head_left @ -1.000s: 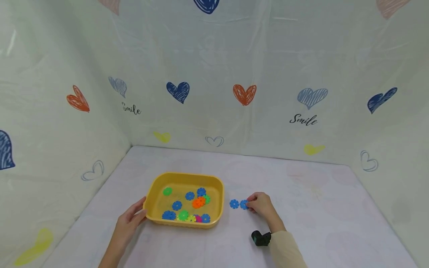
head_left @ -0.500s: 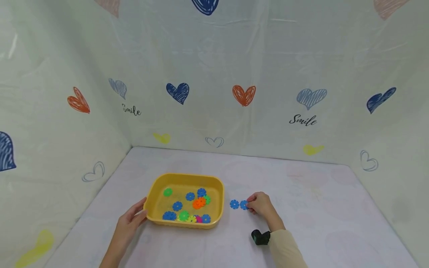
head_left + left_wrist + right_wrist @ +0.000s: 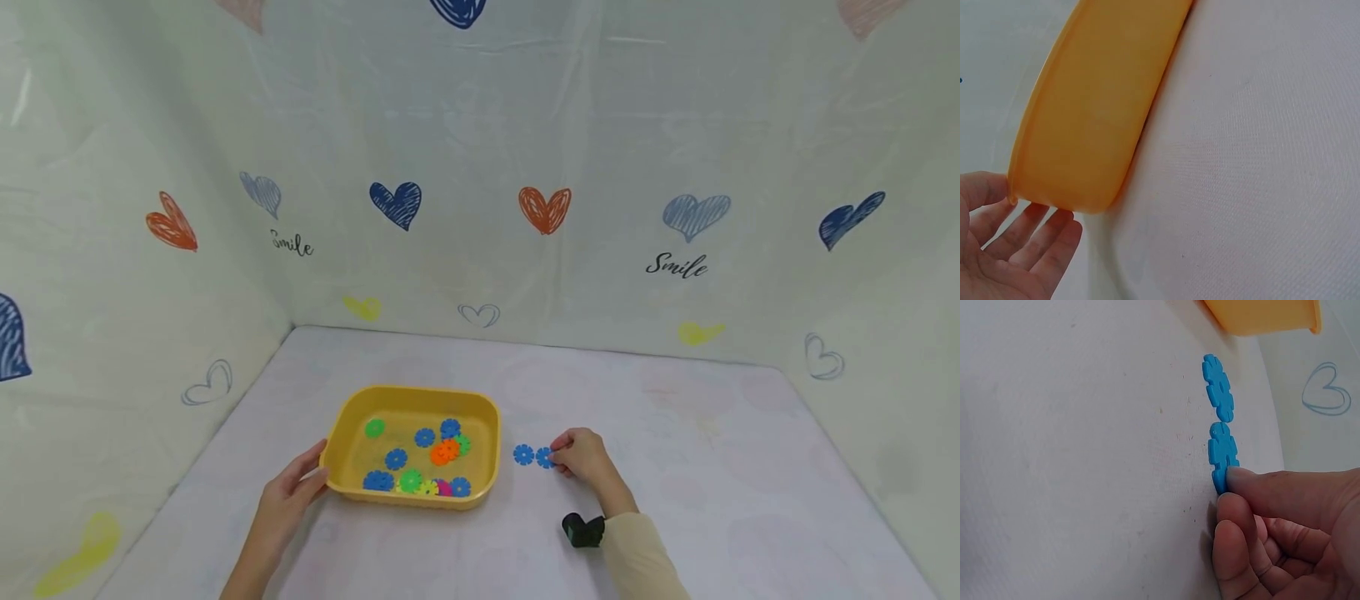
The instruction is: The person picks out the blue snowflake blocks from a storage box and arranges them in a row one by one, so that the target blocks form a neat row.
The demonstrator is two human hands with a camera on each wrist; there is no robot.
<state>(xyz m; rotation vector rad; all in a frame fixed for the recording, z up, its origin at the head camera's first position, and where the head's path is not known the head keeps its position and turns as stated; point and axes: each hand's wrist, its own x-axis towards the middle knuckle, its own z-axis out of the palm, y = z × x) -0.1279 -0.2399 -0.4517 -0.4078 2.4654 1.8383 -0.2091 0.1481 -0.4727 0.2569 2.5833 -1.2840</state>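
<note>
My right hand (image 3: 588, 462) pinches a blue flower-shaped building disc (image 3: 1222, 450) by its near edge, between thumb and index finger. A second blue notched disc (image 3: 1218, 387) lies in line with it, rim close against rim, on the white table. Left of these discs stands a yellow tray (image 3: 416, 400). The fingers of my left hand (image 3: 288, 487) are stretched out against the tray's left end. In the left wrist view, the thumb is at the tray's rim and the other fingertips touch the outer wall.
Several loose discs lie in the tray, among them a green disc (image 3: 375, 428), an orange disc (image 3: 444, 452) and a pink disc (image 3: 444, 487). A small black object (image 3: 582, 530) is beside the right sleeve (image 3: 641, 554). A heart-printed sheet (image 3: 480, 275) walls the table behind.
</note>
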